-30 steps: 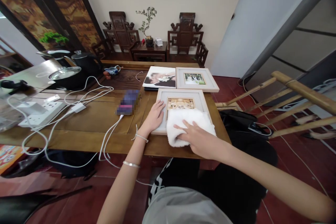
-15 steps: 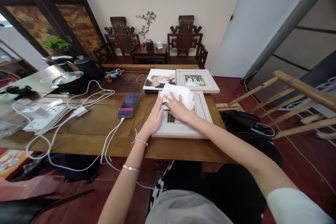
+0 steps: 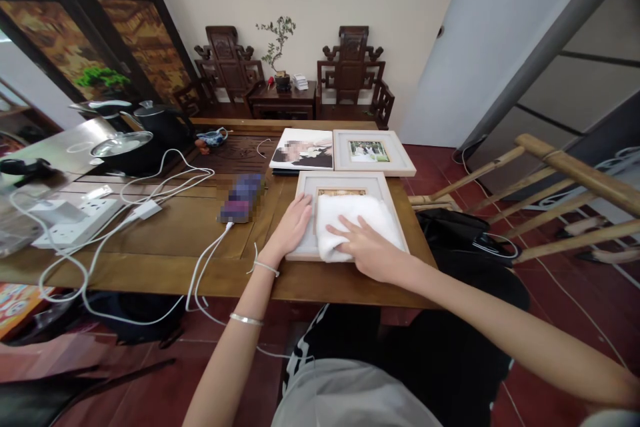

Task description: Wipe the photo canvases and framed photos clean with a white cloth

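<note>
A picture frame (image 3: 393,185) with a pale wood border lies flat near the table's front edge. My right hand (image 3: 367,247) holds a folded white cloth (image 3: 370,208) down on it, fingers spread and pressing. The cloth covers most of the photo inside; only its top strip shows. My left hand (image 3: 293,227) rests along the frame's left edge, fingers stretched out and touching the border. Behind lie a second pale frame (image 3: 400,159) with a small outdoor photo and, to its left, a stack topped by a large photo print (image 3: 305,149).
A phone (image 3: 243,199) on a white cable lies left of my left hand. Farther left are a power strip (image 3: 75,230), tangled cables, a lidded pot (image 3: 123,147) and a kettle (image 3: 157,123). A bamboo chair (image 3: 575,173) stands right of the wooden table (image 3: 320,287).
My right hand and the cloth have moved toward me and right, from the frame's upper part to its lower part. My left hand stays at the left edge.
</note>
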Available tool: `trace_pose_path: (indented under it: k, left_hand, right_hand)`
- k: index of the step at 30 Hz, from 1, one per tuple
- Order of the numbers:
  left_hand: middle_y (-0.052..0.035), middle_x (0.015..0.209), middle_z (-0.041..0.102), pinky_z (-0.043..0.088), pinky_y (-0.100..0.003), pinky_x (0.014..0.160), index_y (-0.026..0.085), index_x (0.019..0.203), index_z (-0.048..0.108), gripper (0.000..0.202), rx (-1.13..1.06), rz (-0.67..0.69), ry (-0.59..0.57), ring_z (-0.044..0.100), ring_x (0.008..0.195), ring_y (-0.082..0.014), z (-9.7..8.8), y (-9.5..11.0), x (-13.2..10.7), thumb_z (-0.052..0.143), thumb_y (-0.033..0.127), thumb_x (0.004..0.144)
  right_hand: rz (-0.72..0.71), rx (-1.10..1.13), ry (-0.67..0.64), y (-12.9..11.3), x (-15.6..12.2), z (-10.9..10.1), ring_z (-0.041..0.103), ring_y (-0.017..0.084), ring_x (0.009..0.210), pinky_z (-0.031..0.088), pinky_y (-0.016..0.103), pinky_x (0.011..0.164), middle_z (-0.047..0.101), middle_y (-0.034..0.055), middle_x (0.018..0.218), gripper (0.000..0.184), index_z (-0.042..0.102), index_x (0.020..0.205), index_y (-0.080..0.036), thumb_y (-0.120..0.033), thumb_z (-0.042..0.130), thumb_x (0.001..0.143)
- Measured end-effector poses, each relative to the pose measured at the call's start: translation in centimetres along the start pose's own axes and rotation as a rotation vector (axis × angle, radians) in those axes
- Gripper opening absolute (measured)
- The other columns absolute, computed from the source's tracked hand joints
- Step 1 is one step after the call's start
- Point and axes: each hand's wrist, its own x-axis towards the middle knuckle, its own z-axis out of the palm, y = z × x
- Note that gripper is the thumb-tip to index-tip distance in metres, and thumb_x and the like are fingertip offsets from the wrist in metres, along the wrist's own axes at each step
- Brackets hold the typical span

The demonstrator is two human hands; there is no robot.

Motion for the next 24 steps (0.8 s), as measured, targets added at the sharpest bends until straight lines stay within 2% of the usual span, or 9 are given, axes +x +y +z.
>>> trace_pose_path:
  k: [3, 7, 9, 12, 15, 18, 22, 24]
  left_hand:
    - [-0.0139, 0.151, 0.051, 0.027, -0.051, 0.123, 0.015, 0.139, 0.055, 0.049, 0.073, 0.062, -0.018, 0.033, 0.149, -0.0285, 0.3, -0.5, 0.2, 0.040, 0.041, 0.101]
    - [-0.0148, 0.152, 0.049, 0.028, -0.054, 0.122, 0.015, 0.136, 0.057, 0.045, 0.112, 0.090, -0.023, 0.033, 0.149, -0.0294, 0.4, -1.0, 0.2, 0.045, 0.036, 0.099]
    - [-0.0160, 0.152, 0.048, 0.028, -0.053, 0.123, 0.013, 0.136, 0.057, 0.045, 0.122, 0.092, -0.028, 0.032, 0.149, -0.0297, 0.4, -1.0, 0.2, 0.045, 0.034, 0.098]
    - [-0.0167, 0.152, 0.048, 0.028, -0.053, 0.123, 0.012, 0.136, 0.057, 0.045, 0.126, 0.094, -0.033, 0.032, 0.149, -0.0300, 0.4, -1.0, 0.2, 0.045, 0.033, 0.098]
    - [-0.0145, 0.152, 0.049, 0.028, -0.055, 0.122, 0.015, 0.137, 0.057, 0.044, 0.123, 0.099, -0.034, 0.032, 0.149, -0.0296, 0.4, -1.0, 0.2, 0.046, 0.031, 0.098]
    - [-0.0141, 0.152, 0.049, 0.028, -0.055, 0.122, 0.016, 0.137, 0.057, 0.044, 0.112, 0.103, -0.031, 0.032, 0.149, -0.0293, 0.5, -1.2, 0.2, 0.047, 0.031, 0.097]
    - [-0.0147, 0.151, 0.050, 0.027, -0.054, 0.122, 0.015, 0.135, 0.058, 0.043, 0.082, 0.096, -0.013, 0.033, 0.149, -0.0285, 0.5, -1.3, 0.2, 0.047, 0.031, 0.096]
    - [-0.0145, 0.150, 0.052, 0.028, -0.052, 0.122, 0.015, 0.133, 0.059, 0.042, 0.059, 0.085, 0.003, 0.035, 0.148, -0.0274, 0.4, -1.3, 0.1, 0.046, 0.031, 0.096]
  right_hand:
    - [0.105, 0.005, 0.002, 1.1, -2.8, -0.4, 0.023, 0.037, 0.149, 0.025, 0.067, 0.116, 0.039, 0.0076, 0.158, 0.064, 0.070, 0.122, -0.019, 0.007, 0.043, 0.070]
    - [0.222, -0.025, -0.045, 3.0, -5.4, -1.3, 0.026, 0.035, 0.149, 0.028, 0.064, 0.116, 0.046, 0.0019, 0.154, 0.061, 0.075, 0.109, -0.023, 0.005, 0.042, 0.067]
    - [0.249, -0.039, -0.041, 4.0, -5.9, -1.3, 0.025, 0.033, 0.149, 0.028, 0.062, 0.118, 0.046, 0.0004, 0.154, 0.058, 0.076, 0.105, -0.023, 0.005, 0.042, 0.066]
    - [0.269, -0.060, 0.006, 5.7, -5.5, -0.9, 0.024, 0.033, 0.150, 0.028, 0.061, 0.118, 0.043, 0.0025, 0.156, 0.062, 0.075, 0.110, -0.021, 0.005, 0.041, 0.065]
    - [0.314, -0.088, 0.081, 7.6, -3.7, -0.4, 0.022, 0.034, 0.150, 0.029, 0.063, 0.116, 0.038, 0.0059, 0.159, 0.071, 0.069, 0.123, -0.019, 0.008, 0.040, 0.064]
    - [0.344, -0.122, 0.184, 8.9, -0.6, -0.7, 0.018, 0.035, 0.151, 0.029, 0.063, 0.116, 0.031, 0.0078, 0.162, 0.076, 0.061, 0.135, -0.017, 0.009, 0.038, 0.067]
    - [0.268, -0.187, 0.244, 8.3, 5.3, -1.7, 0.013, 0.038, 0.152, 0.022, 0.067, 0.117, 0.028, 0.0075, 0.163, 0.069, 0.059, 0.136, -0.017, 0.008, 0.042, 0.074]
    - [0.209, -0.218, 0.247, 7.4, 8.4, -2.1, 0.014, 0.036, 0.152, 0.020, 0.064, 0.119, 0.028, 0.0080, 0.164, 0.062, 0.059, 0.135, -0.017, 0.005, 0.044, 0.079]
